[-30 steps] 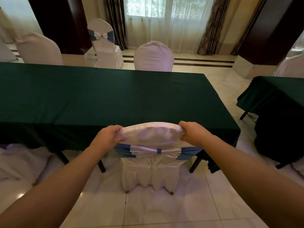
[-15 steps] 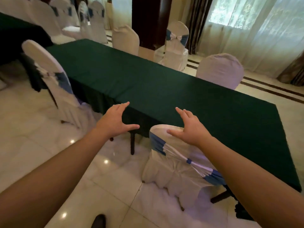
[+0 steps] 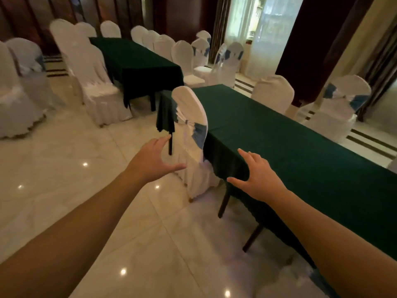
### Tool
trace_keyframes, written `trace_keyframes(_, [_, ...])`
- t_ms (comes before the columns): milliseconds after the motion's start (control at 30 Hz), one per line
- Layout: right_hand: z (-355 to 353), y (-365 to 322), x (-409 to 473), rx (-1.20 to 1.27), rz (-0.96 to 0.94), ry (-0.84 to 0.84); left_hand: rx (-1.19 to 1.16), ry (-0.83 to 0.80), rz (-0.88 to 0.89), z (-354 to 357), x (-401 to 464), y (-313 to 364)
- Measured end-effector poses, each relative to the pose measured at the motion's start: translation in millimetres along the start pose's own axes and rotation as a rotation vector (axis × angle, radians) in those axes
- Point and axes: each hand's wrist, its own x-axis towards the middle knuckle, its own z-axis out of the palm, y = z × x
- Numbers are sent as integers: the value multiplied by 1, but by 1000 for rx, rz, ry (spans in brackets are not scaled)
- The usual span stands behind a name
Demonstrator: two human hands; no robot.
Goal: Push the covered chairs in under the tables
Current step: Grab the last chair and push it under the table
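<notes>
A white-covered chair with a blue sash [image 3: 190,125] stands at the near side of the long green-clothed table [image 3: 279,134], its back turned toward me and its seat partly under the cloth. My left hand [image 3: 153,160] is open, fingers spread, just short of the chair's left edge. My right hand [image 3: 257,175] is open too, hovering over the table's near edge to the right of that chair. Neither hand touches anything. At the bottom right a white and blue cover [image 3: 318,278] of another chair shows beneath my right arm.
A second green table [image 3: 137,59] stands farther left, with several white-covered chairs [image 3: 94,82] along both sides. More covered chairs [image 3: 272,93] line the far side of the near table. Glossy tiled floor [image 3: 86,190] lies open to the left. Table legs [image 3: 223,203] show under the cloth.
Both hands let go of the first chair's back and spread open. My view swung left along the table, and another sashed chair now lies ahead of my hands.
</notes>
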Motion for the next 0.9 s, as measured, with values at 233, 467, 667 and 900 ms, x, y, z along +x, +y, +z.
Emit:
trace_keyframes(233, [27, -84, 140, 66, -8, 43, 33, 24, -114, -72, 97, -125])
trace_keyframes(467, [56, -106, 291, 75, 4, 48, 86, 10, -106, -71, 236, -199])
trace_keyframes(667, [76, -95, 451, 102, 82, 108, 98, -45, -35, -43, 399, -236])
trace_keyframes(900, [79, -75, 574, 79, 255, 88, 87, -152, 102, -4, 580, -247])
